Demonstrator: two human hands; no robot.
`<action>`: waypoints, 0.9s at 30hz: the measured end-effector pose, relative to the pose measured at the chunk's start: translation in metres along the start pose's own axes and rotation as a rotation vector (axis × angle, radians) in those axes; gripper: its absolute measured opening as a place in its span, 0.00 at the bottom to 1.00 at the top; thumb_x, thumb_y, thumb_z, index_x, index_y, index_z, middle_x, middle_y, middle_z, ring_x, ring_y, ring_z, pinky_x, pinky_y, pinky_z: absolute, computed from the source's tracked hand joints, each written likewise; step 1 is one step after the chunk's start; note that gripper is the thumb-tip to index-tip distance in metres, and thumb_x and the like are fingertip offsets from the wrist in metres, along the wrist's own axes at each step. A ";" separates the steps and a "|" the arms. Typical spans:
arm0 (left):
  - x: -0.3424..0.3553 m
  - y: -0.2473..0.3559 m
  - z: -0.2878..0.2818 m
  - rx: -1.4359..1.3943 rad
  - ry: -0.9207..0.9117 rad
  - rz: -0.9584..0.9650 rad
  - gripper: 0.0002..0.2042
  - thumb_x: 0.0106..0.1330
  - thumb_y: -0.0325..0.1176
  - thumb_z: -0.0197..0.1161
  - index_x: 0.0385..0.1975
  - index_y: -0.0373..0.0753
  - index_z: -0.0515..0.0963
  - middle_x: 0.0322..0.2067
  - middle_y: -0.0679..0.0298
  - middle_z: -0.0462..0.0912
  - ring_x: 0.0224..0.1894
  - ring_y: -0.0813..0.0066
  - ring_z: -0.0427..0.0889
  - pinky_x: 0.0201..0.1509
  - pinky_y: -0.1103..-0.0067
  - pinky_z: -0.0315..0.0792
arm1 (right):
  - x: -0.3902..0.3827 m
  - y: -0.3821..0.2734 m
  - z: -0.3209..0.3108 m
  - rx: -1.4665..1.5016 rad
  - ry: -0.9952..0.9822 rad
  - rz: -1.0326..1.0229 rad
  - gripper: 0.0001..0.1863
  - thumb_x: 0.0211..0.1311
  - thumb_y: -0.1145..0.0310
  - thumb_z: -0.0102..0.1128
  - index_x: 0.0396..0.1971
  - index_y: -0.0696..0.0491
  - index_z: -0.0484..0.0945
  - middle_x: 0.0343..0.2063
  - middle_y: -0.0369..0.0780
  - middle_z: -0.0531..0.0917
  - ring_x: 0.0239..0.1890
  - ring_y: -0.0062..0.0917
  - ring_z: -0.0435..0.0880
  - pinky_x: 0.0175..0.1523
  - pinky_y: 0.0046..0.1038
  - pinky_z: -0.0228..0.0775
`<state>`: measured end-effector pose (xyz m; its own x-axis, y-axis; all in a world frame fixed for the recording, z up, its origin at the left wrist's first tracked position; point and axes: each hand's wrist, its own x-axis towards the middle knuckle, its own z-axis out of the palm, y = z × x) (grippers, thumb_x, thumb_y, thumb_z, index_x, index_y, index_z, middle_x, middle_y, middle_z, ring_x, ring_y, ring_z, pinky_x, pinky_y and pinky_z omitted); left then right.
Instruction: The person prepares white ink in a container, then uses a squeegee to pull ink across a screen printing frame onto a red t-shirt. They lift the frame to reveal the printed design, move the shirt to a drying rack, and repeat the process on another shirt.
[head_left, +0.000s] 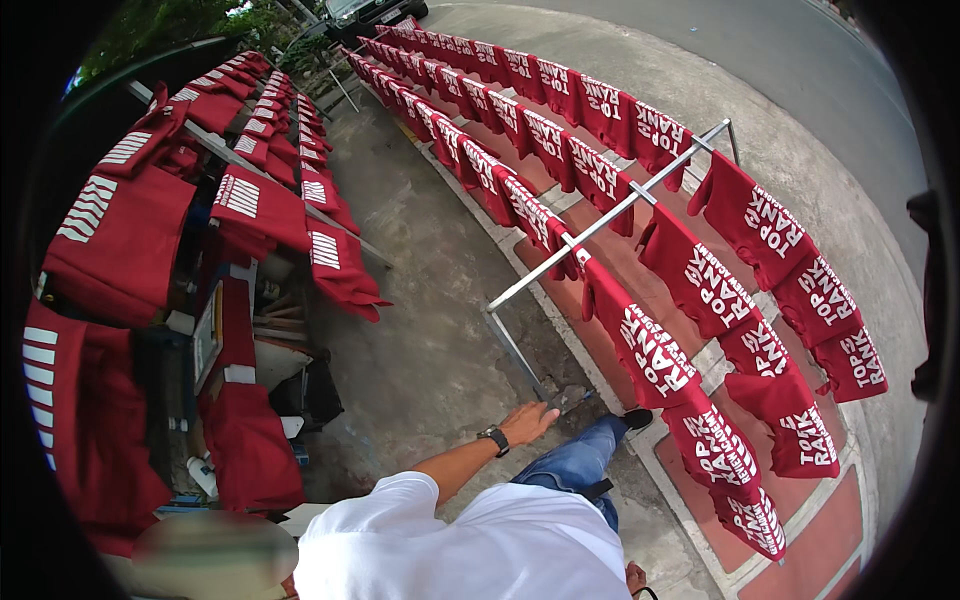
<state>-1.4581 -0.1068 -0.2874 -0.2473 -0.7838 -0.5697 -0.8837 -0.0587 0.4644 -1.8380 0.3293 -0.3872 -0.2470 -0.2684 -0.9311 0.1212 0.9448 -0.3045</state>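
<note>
The nearest red cloth pieces (645, 345) hang over the lines of the rack right of centre, white print outward. They look like soft, limp fabric, so each should be light and hard to break, sagging if held at one point. An edge clear of the print, with both corners taken, seems the best hold. Below the metal crossbar (610, 214), three rows carry three pieces each, nine in all; above it, the three rows overlap too much to count.

Just below the crossbar's leg (517, 350), in the lower middle of the frame, one hand with a black watch (527, 424) has its fingers loosely extended, apparently holding nothing and apart from the cloth. A second hand (634, 577) shows only in part at the lower edge; I cannot tell its state. With a blurred patch at lower left, it is unclear whether the white shirt (470, 540) and these hands are the wearer's or a close co-worker's.

One jeans leg (575, 465) and one dark shoe (637, 420) show. Further out, striped red cloths (125, 240), many and overlapping, fill the left; one vehicle (365, 10) stands at the top.
</note>
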 end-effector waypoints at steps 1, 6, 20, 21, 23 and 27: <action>-0.039 -0.042 0.015 0.013 -0.126 -0.159 0.41 0.81 0.67 0.42 0.64 0.28 0.78 0.57 0.34 0.84 0.62 0.34 0.82 0.69 0.50 0.72 | -0.002 0.001 0.003 -0.015 -0.005 -0.014 0.30 0.80 0.45 0.58 0.69 0.52 0.75 0.58 0.44 0.86 0.54 0.33 0.87 0.54 0.39 0.83; -0.208 -0.206 0.077 0.034 -0.530 -0.499 0.44 0.79 0.68 0.37 0.62 0.27 0.81 0.66 0.35 0.79 0.70 0.36 0.76 0.75 0.54 0.67 | -0.006 0.000 0.015 -0.136 -0.045 -0.081 0.31 0.80 0.44 0.57 0.70 0.52 0.75 0.59 0.45 0.86 0.56 0.33 0.87 0.55 0.40 0.83; -0.148 -0.259 -0.023 -0.562 0.040 -0.361 0.41 0.83 0.67 0.39 0.70 0.31 0.76 0.64 0.46 0.83 0.69 0.51 0.81 0.73 0.62 0.71 | 0.044 -0.078 0.085 -0.066 0.081 -0.206 0.23 0.74 0.53 0.67 0.57 0.54 0.79 0.46 0.40 0.86 0.41 0.27 0.87 0.41 0.31 0.82; -0.147 -0.268 -0.037 -0.559 0.051 -0.347 0.41 0.83 0.66 0.39 0.69 0.31 0.76 0.64 0.46 0.84 0.68 0.52 0.81 0.72 0.63 0.71 | 0.027 -0.099 0.106 -0.042 0.100 -0.227 0.21 0.73 0.55 0.68 0.55 0.55 0.80 0.42 0.40 0.87 0.37 0.27 0.87 0.38 0.30 0.82; -0.147 -0.292 -0.062 -0.600 0.103 -0.362 0.41 0.83 0.67 0.39 0.68 0.31 0.77 0.64 0.44 0.83 0.68 0.50 0.81 0.72 0.61 0.70 | -0.007 -0.135 0.153 -0.097 0.089 -0.288 0.21 0.76 0.56 0.65 0.55 0.59 0.79 0.44 0.44 0.86 0.41 0.33 0.88 0.43 0.35 0.83; -0.175 -0.389 -0.117 -0.522 0.042 -0.449 0.40 0.83 0.66 0.38 0.70 0.34 0.76 0.70 0.42 0.78 0.76 0.45 0.72 0.79 0.60 0.63 | -0.045 -0.176 0.239 -0.156 0.028 -0.416 0.19 0.81 0.59 0.61 0.53 0.62 0.83 0.53 0.50 0.86 0.52 0.45 0.88 0.57 0.43 0.86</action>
<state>-1.0247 -0.0195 -0.2887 0.1227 -0.6369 -0.7612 -0.5869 -0.6651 0.4618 -1.6184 0.1303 -0.3400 -0.2703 -0.6282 -0.7296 -0.1394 0.7753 -0.6160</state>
